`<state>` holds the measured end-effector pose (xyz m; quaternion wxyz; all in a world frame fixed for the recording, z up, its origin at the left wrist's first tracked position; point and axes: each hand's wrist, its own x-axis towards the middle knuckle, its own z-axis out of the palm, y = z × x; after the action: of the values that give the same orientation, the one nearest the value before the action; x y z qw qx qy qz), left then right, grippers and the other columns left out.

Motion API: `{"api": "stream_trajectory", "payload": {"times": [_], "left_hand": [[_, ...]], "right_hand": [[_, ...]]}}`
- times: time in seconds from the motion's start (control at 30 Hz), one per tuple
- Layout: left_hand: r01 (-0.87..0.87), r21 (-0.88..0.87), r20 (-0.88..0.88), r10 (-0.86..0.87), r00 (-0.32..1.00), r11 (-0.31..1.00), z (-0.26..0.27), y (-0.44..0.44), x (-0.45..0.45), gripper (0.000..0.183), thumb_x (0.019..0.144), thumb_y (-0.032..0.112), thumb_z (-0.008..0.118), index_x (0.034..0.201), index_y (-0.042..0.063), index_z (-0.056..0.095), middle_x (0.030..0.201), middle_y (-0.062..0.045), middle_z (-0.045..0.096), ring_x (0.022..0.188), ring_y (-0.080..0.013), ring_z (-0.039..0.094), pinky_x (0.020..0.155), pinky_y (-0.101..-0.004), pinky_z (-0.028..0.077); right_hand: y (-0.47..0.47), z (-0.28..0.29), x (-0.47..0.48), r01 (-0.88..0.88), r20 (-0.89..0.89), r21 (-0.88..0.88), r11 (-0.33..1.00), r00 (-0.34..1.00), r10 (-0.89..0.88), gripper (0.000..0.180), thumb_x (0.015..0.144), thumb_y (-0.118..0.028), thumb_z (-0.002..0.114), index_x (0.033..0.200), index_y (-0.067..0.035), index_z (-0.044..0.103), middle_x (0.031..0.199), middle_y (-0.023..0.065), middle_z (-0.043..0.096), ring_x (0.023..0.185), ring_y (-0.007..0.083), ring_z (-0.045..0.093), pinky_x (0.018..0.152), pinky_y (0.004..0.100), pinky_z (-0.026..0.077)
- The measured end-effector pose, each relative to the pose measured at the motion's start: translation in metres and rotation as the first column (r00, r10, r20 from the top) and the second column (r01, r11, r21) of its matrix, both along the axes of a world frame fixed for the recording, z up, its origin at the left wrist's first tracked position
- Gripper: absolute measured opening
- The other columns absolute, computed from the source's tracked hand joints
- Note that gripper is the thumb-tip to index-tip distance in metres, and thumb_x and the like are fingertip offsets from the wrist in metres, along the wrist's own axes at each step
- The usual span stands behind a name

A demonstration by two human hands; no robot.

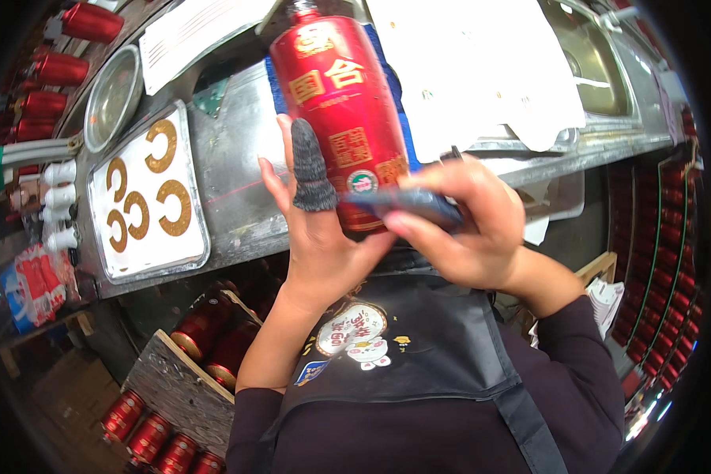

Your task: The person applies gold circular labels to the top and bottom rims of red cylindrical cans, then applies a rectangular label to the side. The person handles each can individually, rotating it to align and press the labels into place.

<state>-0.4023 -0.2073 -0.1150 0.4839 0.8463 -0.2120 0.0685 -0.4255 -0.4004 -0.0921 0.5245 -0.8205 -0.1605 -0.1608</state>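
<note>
A large red bottle point(346, 101) with gold lettering and a round green-and-white label point(362, 182) lies before me, its neck pointing away. My left hand point(326, 243) steadies it from the left, with the thumb by its lower end. A dark grey knitted finger cover point(311, 166) sits on one of that hand's fingers. In my right hand point(480, 225) is a flat dark blue object point(415, 204), blurred, its kind unclear. Its tip reaches across the lower part of the bottle, close to the round label; whether it touches is unclear.
On the metal bench point(237, 207), a white tray point(183, 237) holds several gold C-shaped labels. Beyond it stand a metal bowl point(112, 98) and white sheets point(474, 65). A blue cloth point(412, 142) lies under the bottle. More red bottles point(148, 435) stand below left; a sink point(592, 65) is at right.
</note>
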Motion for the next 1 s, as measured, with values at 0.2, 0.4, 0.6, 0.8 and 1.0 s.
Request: {"api": "stream_trajectory", "payload": {"times": [0.2, 0.4, 0.6, 0.8, 1.0], "left_hand": [[-0.006, 0.256, 0.092, -0.018, 0.996, 0.967, 0.003, 0.009, 0.005, 0.089, 0.069, 0.029, 0.09, 0.143, 0.0, 0.049, 0.151, -0.025, 0.045, 0.15, -0.0459, 0.027, 0.117, -0.0696, -0.002], [-0.004, 0.291, 0.007, 0.002, 1.0, 0.957, -0.004, 0.019, 0.007, 0.089, 0.071, 0.036, 0.088, 0.143, 0.001, 0.049, 0.154, -0.023, 0.042, 0.152, -0.0436, 0.022, 0.117, -0.0687, -0.005], [-0.031, 0.268, -0.069, 0.051, 0.996, 0.963, -0.008, 0.023, 0.005, 0.096, 0.073, 0.037, 0.088, 0.148, 0.001, 0.04, 0.152, -0.023, 0.04, 0.148, -0.0407, 0.026, 0.119, -0.0644, -0.001], [0.003, 0.242, -0.101, 0.022, 0.995, 0.97, -0.009, 0.023, 0.011, 0.098, 0.072, 0.032, 0.088, 0.15, 0.001, 0.037, 0.151, -0.024, 0.042, 0.149, -0.0389, 0.028, 0.119, -0.0654, 0.002], [-0.056, 0.289, 0.027, 0.05, 0.998, 0.956, -0.004, 0.023, 0.012, 0.096, 0.071, 0.03, 0.088, 0.148, -0.002, 0.04, 0.15, -0.023, 0.047, 0.152, -0.0402, 0.026, 0.118, -0.0668, 0.002]], "right_hand": [[0.013, -0.009, 0.014, 0.376, -0.483, 0.466, 0.801, 0.866, -0.126, 0.017, 0.092, -0.009, 0.074, 0.101, 0.001, 0.063, 0.091, 0.0034, 0.067, 0.082, 0.0069, 0.06, 0.074, 0.0232, 0.051], [0.006, -0.008, -0.004, 0.318, -0.314, 0.537, 0.781, 0.935, -0.165, 0.014, 0.093, -0.006, 0.072, 0.099, 0.0, 0.062, 0.094, 0.0036, 0.067, 0.084, 0.0073, 0.061, 0.074, 0.0241, 0.051], [0.012, -0.005, 0.012, 0.38, -0.45, 0.424, 0.822, 0.876, -0.173, 0.014, 0.093, -0.01, 0.072, 0.096, -0.001, 0.062, 0.086, 0.003, 0.067, 0.076, 0.0079, 0.06, 0.068, 0.0251, 0.051], [0.012, 0.003, 0.007, 0.143, -0.054, 0.301, 0.943, 0.99, -0.133, 0.017, 0.094, -0.011, 0.072, 0.103, 0.001, 0.064, 0.084, 0.0038, 0.063, 0.08, 0.007, 0.057, 0.071, 0.0234, 0.048], [0.013, 0.012, 0.021, 0.259, -0.239, 0.357, 0.897, 0.954, -0.181, 0.015, 0.094, -0.01, 0.072, 0.099, 0.001, 0.063, 0.088, 0.0027, 0.067, 0.078, 0.0064, 0.058, 0.07, 0.0236, 0.05]]}}
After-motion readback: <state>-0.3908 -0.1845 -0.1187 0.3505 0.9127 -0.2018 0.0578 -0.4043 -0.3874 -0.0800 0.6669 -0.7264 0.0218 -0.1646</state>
